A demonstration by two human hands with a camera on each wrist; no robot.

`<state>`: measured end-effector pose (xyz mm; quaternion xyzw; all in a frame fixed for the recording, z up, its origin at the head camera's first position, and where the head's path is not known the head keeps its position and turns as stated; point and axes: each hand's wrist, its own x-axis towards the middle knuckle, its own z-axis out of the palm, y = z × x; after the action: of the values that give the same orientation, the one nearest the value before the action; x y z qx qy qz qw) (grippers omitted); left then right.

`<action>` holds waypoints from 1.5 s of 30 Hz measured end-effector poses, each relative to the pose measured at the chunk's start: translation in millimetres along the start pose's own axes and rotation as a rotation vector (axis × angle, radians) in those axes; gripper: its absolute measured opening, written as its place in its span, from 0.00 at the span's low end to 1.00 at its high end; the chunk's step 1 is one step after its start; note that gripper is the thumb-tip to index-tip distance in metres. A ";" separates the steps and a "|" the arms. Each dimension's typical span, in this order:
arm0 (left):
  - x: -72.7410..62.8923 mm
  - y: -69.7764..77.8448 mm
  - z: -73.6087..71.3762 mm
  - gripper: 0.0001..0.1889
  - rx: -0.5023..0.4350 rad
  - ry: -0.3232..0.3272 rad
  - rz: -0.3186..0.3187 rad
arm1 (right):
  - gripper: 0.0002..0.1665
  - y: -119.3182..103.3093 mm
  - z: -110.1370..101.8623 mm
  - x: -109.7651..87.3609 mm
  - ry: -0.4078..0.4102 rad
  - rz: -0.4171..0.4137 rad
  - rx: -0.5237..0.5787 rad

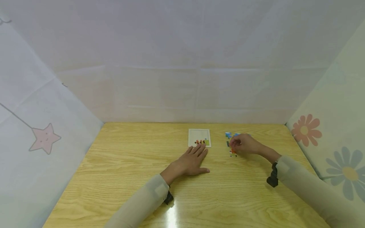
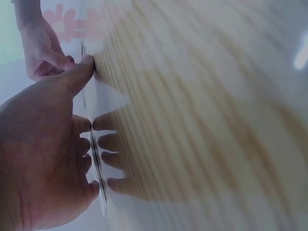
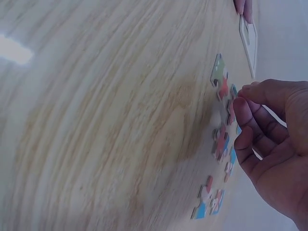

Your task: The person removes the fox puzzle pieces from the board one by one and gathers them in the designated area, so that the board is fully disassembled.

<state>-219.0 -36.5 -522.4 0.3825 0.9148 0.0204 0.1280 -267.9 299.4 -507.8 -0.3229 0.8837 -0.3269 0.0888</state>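
My left hand (image 1: 194, 161) lies palm down with straight fingers; its fingertips touch the near edge of a square puzzle tray (image 1: 196, 133). A strip of joined orange, black and green pieces (image 1: 201, 142) sits along the tray's near side. In the left wrist view the left hand (image 2: 43, 159) shows its spread thumb. To the right, my right hand (image 1: 245, 144) bends its fingers over loose puzzle pieces (image 1: 233, 154). In the right wrist view, the right hand's (image 3: 269, 130) thumb and forefinger tips come together beside a puzzle piece (image 3: 231, 110); whether they pinch it is hidden.
Loose blue pieces (image 1: 228, 134) lie behind the right hand's fingers. More loose pieces (image 3: 204, 199) are scattered beneath that hand in the right wrist view. The wooden table (image 1: 137, 142) meets a pale cloth backdrop (image 1: 154, 95) at its far edge, with printed cloth at both sides.
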 end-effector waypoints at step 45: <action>5.1 10.0 2.4 0.45 0.017 0.029 0.003 | 0.11 -27.9 22.5 113.9 -0.047 0.014 0.085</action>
<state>-214.9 -26.0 -524.5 0.3848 0.9161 0.0183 0.1113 -333.7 200.0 -501.2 -0.3202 0.8689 -0.3559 0.1257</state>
